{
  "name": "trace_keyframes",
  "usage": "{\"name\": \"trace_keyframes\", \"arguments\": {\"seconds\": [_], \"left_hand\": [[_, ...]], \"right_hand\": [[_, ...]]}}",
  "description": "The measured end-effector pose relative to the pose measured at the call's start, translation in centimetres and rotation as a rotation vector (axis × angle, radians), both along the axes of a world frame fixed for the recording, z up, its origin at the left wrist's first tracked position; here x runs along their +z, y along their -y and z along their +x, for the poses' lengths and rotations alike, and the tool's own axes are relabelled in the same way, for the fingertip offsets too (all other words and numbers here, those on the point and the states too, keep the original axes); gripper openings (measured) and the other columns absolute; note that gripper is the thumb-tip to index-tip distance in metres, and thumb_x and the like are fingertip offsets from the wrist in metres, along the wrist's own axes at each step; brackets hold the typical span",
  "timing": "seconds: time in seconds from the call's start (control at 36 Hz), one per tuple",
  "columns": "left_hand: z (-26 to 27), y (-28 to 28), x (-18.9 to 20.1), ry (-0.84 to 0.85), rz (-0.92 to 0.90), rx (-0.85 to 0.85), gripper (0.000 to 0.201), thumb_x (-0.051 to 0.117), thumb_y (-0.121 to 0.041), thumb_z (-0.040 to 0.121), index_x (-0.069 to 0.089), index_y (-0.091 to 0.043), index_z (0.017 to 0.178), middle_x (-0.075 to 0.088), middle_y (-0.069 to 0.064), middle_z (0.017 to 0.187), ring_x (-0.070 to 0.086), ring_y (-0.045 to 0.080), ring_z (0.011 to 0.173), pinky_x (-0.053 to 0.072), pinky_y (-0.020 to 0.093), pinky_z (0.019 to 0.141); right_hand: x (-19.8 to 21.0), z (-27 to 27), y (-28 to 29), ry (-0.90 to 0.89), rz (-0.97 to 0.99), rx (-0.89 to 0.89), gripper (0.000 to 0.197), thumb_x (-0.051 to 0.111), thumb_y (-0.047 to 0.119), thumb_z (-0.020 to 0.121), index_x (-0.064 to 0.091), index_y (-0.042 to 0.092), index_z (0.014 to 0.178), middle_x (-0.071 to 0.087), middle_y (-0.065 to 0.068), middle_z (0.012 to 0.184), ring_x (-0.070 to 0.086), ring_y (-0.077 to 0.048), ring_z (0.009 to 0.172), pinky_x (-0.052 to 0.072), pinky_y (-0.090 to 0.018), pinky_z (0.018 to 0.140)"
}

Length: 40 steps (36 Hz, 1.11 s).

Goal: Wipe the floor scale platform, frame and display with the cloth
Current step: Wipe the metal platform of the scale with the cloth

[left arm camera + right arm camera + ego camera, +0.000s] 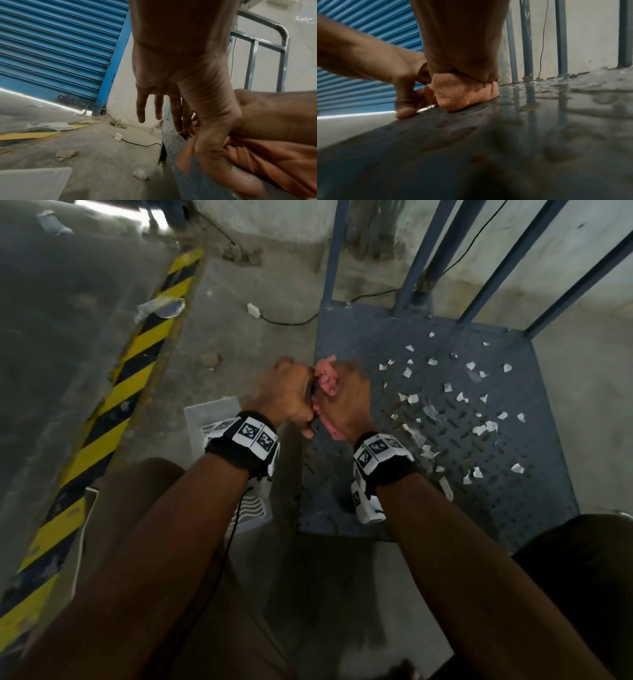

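Looking down through the head camera, I see the right hand (346,402) at frame centre, fingers curled tight over the bunched pink cloth (325,376), pressing it onto the left edge of the grey scale platform (342,344). Touching it, the left hand (284,392) lets its fingers (140,108) hang loosely straight, thumb (404,106) down on that edge (the head view blurs here). White paper scraps (412,398) litter the platform at frame right; frame bars (513,258) rise upper right.

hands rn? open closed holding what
Left hand: thumb on the cloth, fingers fairly straight; grip cannot be told.
Right hand: closed on the cloth.
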<state>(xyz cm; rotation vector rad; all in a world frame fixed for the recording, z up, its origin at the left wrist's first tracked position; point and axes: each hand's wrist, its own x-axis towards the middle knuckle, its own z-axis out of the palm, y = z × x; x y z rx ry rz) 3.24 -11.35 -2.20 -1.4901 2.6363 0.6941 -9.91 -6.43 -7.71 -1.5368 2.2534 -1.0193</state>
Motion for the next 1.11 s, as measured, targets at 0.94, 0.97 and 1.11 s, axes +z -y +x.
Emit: {"name": "trace_keyframes", "arguments": {"seconds": [0.94, 0.97, 1.11], "left_hand": [[-5.1, 4.5, 0.5, 0.017, -0.04, 0.0, 0.065, 0.081, -0.018, 0.08, 0.052, -0.014, 0.139, 0.059, 0.016, 0.135, 0.06, 0.037, 0.121, 0.05, 0.041, 0.099], [-5.1, 4.8, 0.3, 0.01, -0.046, 0.002, 0.055, 0.078, -0.02, 0.082, 0.056, -0.016, 0.132, 0.062, 0.014, 0.13, 0.063, 0.037, 0.116, 0.052, 0.042, 0.096], [-4.9, 5.9, 0.0, 0.035, 0.002, 0.006, 0.049, 0.09, -0.021, 0.063, 0.062, -0.025, 0.103, 0.07, 0.007, 0.106, 0.071, 0.034, 0.093, 0.056, 0.036, 0.073]], "right_hand": [[2.9, -8.2, 4.7, 0.024, 0.094, -0.238, 0.039, 0.069, 0.037, 0.068, 0.071, 0.011, 0.096, 0.073, -0.004, 0.095, 0.069, -0.025, 0.087, 0.055, -0.033, 0.074], [3.0, -7.4, 5.4, 0.023, 0.102, -0.2, 0.033, 0.068, 0.036, 0.068, 0.069, 0.012, 0.091, 0.071, 0.0, 0.091, 0.068, -0.02, 0.083, 0.051, -0.028, 0.07], [2.0, -4.6, 8.1, -0.019, 0.071, -0.002, 0.017, 0.062, 0.032, 0.077, 0.071, 0.018, 0.075, 0.07, 0.002, 0.073, 0.067, -0.014, 0.064, 0.059, -0.035, 0.059]]}}
